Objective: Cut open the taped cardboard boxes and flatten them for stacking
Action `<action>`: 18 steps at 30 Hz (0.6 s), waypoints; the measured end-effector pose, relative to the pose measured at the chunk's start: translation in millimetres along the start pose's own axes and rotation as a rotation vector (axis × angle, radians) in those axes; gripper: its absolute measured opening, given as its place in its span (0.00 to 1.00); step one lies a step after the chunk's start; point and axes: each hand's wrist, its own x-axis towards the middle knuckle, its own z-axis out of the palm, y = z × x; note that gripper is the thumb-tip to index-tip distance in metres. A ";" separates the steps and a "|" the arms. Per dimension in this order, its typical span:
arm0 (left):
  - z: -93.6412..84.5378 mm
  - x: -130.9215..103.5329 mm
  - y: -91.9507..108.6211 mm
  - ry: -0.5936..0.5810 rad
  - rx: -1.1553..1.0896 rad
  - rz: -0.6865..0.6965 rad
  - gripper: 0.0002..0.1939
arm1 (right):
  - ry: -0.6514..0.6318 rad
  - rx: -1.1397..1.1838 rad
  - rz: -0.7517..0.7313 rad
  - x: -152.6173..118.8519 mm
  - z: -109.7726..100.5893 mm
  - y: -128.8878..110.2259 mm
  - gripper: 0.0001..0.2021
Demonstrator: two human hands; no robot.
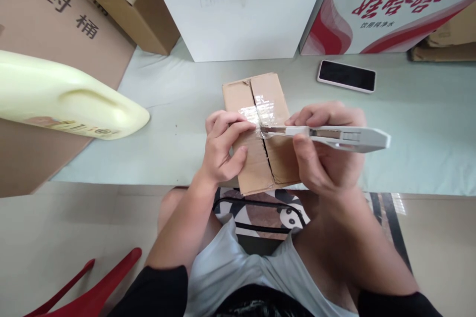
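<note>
A small cardboard box lies on the cloth-covered table, its top flaps meeting at a dark seam. Shiny clear tape crosses that seam near the middle. My left hand grips the box's left side, fingers bent over the top and fingertips pressing beside the tape. Held in my right hand is a white-and-grey utility knife, my thumb on its slider. Its blade end meets the tape at the seam, close to my left fingertips. Whether the tip is under the tape, I cannot tell.
A phone lies at the back right. Behind the box stand a large white box and a red-and-white carton. To the left are a pale yellow bottle and brown cartons. The table's front edge runs just before me.
</note>
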 end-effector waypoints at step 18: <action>0.9 1.0 0.7 0.019 -0.017 0.015 0.17 | -0.065 0.074 0.037 -1.7 -0.2 -3.0 0.07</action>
